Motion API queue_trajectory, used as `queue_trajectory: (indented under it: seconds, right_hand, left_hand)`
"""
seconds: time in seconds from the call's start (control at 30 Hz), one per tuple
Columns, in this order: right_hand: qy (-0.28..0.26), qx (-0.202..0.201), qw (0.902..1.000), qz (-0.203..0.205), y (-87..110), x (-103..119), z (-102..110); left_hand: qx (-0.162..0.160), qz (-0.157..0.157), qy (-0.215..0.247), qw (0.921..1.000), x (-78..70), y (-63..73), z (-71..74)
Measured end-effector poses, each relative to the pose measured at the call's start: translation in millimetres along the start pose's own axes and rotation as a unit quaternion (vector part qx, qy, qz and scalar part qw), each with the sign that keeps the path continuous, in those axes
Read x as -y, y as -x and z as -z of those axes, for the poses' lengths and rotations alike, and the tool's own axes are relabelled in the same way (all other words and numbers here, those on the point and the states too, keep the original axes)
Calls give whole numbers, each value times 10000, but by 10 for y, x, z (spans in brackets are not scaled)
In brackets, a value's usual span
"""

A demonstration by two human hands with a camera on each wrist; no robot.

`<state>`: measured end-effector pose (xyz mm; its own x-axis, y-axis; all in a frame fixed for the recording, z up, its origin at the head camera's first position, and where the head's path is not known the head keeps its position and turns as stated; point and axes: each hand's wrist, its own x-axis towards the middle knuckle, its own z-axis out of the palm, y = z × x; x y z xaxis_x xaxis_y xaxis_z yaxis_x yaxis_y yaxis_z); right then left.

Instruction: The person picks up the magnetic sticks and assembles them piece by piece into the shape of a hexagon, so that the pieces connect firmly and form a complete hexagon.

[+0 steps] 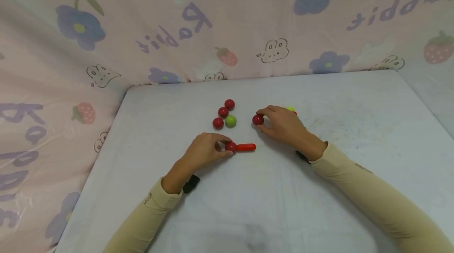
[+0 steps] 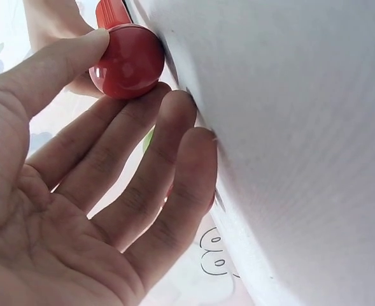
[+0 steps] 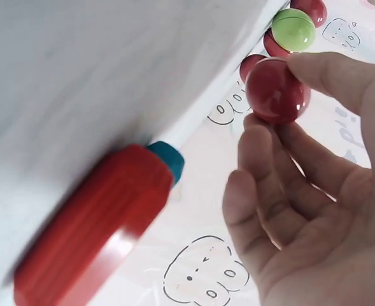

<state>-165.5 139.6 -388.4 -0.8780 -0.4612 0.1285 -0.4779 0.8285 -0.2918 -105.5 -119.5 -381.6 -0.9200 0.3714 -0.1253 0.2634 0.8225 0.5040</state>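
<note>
My left hand (image 1: 203,150) pinches a glossy red ball (image 1: 231,147) between thumb and fingers, low over the white table. A short red stick (image 1: 246,147) lies in line with that ball, its near end right at it. To the right and farther back, my right hand (image 1: 283,125) pinches another red ball (image 1: 257,119) by thumb and fingertips. In the right wrist view, a faceted red piece (image 3: 91,223) with a teal end (image 3: 168,160) lies beside this hand; the ring and little fingers touch nothing.
Left of the right hand, a green ball (image 1: 231,121) sits beside several red balls (image 1: 223,112) in a loose cluster. Behind the right hand, a yellow-green piece (image 1: 291,109) peeks out, mostly hidden. A printed curtain (image 1: 241,20) hangs along the back edge of the table (image 1: 354,198).
</note>
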Motion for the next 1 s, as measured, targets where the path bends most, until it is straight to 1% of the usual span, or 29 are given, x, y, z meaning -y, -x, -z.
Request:
queue_trajectory:
  seconds: [0.2, 0.37, 0.57, 0.77, 0.9, 1.0]
  right_hand:
    - [18, 91, 9999, 110, 118, -54, 39]
    - [-137, 10, 9997, 181, 211, -94, 62]
    - [-362, -17, 9993, 102, 267, -87, 67]
    - [-439, 79, 9988, 224, 302, -43, 34]
    - [-376, 103, 9991, 158, 338, -10, 25]
    - [-349, 95, 9993, 51, 406, 6, 13]
  left_hand:
    - [7, 10, 34, 10000, 16, -1, -33]
    - [-11, -46, -1, 10000, 11, -6, -22]
    - [-58, -126, -38, 9999, 21, -12, -1]
    - [-63, -139, -189, 9997, 30, -23, 14]
    - [-35, -131, -251, 9996, 18, -37, 15]
    - [39, -105, -285, 9995, 5, -33, 7]
